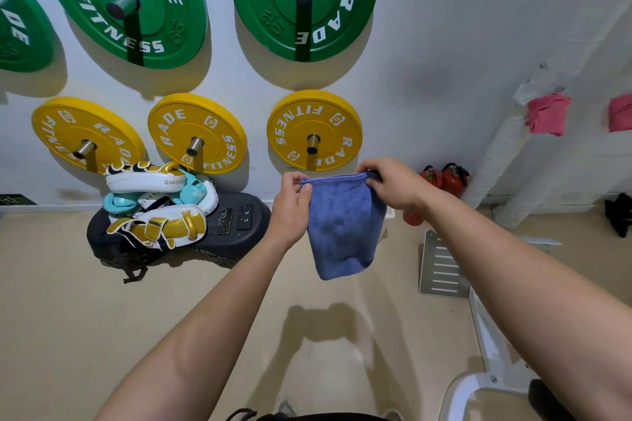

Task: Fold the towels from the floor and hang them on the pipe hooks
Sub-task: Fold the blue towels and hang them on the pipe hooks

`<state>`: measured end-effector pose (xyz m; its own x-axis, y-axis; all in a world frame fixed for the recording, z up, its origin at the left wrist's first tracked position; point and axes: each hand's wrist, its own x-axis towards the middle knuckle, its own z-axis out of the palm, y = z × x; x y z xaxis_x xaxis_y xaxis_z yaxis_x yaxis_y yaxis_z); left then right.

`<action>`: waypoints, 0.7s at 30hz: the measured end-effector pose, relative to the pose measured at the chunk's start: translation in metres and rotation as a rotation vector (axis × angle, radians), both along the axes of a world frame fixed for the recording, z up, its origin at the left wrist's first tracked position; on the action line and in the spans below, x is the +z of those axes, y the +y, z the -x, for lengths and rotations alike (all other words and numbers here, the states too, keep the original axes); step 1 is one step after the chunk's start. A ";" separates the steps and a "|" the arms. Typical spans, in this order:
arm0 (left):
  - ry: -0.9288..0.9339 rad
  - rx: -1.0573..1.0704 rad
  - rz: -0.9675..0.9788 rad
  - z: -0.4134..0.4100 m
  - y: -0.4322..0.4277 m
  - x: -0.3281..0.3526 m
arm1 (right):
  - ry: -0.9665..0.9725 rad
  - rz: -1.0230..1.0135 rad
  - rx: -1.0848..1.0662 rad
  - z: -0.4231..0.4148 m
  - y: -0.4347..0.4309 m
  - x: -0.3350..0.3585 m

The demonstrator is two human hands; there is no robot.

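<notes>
A blue towel (343,229) hangs doubled over in the air above the beige floor, its top hem stretched between my hands. My left hand (290,205) pinches the towel's upper left corner. My right hand (393,183) pinches the upper right corner. Two pink towels (547,113) (620,113) hang on the white wrapped pipe (502,147) along the right wall. The hooks themselves are too small to make out.
Green and yellow weight plates (314,130) hang on wall pegs ahead. Boxing pads (157,205) lie piled on a dark machine base (236,232) at the left. Red fire extinguishers (451,178) stand in the corner. A metal footplate (441,263) and white frame (489,352) sit at right.
</notes>
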<state>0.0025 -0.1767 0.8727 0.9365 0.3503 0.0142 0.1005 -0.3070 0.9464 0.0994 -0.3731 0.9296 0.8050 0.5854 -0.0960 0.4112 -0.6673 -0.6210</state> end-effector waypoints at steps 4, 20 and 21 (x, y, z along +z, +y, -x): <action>0.069 -0.052 0.077 -0.002 0.002 0.001 | 0.047 -0.108 -0.043 -0.001 0.005 0.010; 0.003 -0.215 -0.195 -0.007 -0.010 0.011 | 0.118 -0.051 0.164 0.010 0.020 -0.001; 0.006 -0.196 -0.186 -0.007 -0.009 0.010 | 0.087 -0.054 0.179 0.010 0.023 -0.001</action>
<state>0.0090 -0.1854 0.8824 0.9865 0.1539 0.0554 0.0276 -0.4901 0.8712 0.0890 -0.3501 0.9282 0.6779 0.7243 -0.1255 0.4632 -0.5534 -0.6922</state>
